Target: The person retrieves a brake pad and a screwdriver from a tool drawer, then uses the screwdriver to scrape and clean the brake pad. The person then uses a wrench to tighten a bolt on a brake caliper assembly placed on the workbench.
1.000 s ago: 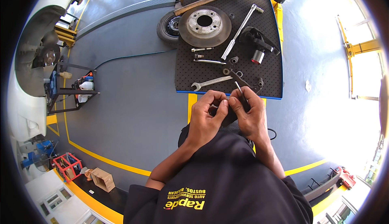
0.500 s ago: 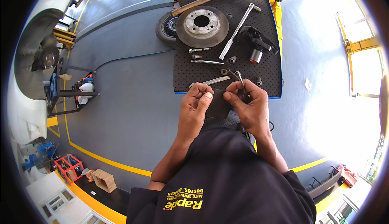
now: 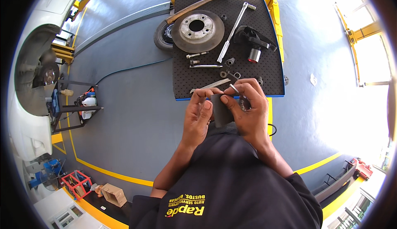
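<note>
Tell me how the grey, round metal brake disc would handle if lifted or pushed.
The grey, round metal brake disc is probably heavy for its size, being broad metal. It should stay stiff, since it shows no bend. Lying flat on the black, dotted tabletop, it seems likelier to slide than roll or tip if pushed.
</note>
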Demonstrator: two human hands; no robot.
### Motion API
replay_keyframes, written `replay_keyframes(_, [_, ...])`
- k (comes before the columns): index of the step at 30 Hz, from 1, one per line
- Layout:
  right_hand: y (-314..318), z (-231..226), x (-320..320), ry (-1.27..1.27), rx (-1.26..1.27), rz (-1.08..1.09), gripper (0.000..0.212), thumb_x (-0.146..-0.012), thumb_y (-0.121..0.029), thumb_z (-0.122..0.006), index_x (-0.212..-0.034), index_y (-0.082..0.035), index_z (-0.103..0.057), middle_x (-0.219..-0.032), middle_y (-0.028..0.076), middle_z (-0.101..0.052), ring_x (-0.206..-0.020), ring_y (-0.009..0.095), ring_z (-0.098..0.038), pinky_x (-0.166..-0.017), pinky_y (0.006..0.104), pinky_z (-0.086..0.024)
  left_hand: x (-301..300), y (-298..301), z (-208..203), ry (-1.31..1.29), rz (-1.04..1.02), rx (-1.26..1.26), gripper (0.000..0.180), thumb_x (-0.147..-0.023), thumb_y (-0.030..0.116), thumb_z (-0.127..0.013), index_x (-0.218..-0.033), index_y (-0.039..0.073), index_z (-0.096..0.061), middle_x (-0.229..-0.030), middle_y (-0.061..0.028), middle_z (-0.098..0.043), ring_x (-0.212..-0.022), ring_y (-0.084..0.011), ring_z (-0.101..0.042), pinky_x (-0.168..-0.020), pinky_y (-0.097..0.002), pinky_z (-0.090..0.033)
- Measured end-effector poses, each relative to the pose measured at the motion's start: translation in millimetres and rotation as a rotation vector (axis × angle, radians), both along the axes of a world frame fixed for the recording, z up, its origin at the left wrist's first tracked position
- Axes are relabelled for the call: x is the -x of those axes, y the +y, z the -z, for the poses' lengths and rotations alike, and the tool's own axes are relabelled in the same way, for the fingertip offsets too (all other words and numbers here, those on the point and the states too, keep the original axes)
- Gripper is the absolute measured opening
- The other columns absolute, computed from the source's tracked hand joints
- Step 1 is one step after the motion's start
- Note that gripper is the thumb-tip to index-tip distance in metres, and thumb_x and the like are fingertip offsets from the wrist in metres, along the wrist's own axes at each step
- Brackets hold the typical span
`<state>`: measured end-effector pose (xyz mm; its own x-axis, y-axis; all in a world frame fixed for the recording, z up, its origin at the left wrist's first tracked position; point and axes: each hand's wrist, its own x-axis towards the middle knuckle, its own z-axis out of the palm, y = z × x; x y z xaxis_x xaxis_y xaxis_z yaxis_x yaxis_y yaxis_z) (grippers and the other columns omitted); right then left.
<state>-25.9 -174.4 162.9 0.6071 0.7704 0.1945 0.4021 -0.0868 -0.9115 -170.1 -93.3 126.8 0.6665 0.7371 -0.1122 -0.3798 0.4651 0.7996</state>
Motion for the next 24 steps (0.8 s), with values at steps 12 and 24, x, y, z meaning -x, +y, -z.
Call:
replay_keyframes(12, [-11, -18, -16, 0.319, 0.187, -0.181, 0.011, -0.104, -0.009, -0.072, -0.113, -0.003, -0.071, -0.097, 0.006, -0.068, -0.089, 0.017, -0.064, -0.082, 0.0327, -0.052, 11, 38, 14, 0.419, 0.035, -0.926, 0.03, -0.1, 0.029, -0.087, -0.117, 0.008, -0.072, -0.118, 0.0033, -0.071, -0.113, -0.01, -0.058, -0.102, -0.0313, -0.048])
replay_keyframes(24, [-2, -19, -14, 0.276, 0.188, -0.224, 0.015, -0.1, -0.011, -0.081, -0.11, -0.002, -0.078, -0.097, 0.009, -0.073, -0.09, 0.017, -0.069, -0.083, 0.0351, -0.055, 12, 26, -1, 0.284, 0.141, -0.253, 0.018, -0.104, 0.014, -0.083, -0.115, 0.003, -0.076, -0.106, 0.0027, -0.074, -0.099, -0.0036, -0.066, -0.089, -0.0207, -0.053])
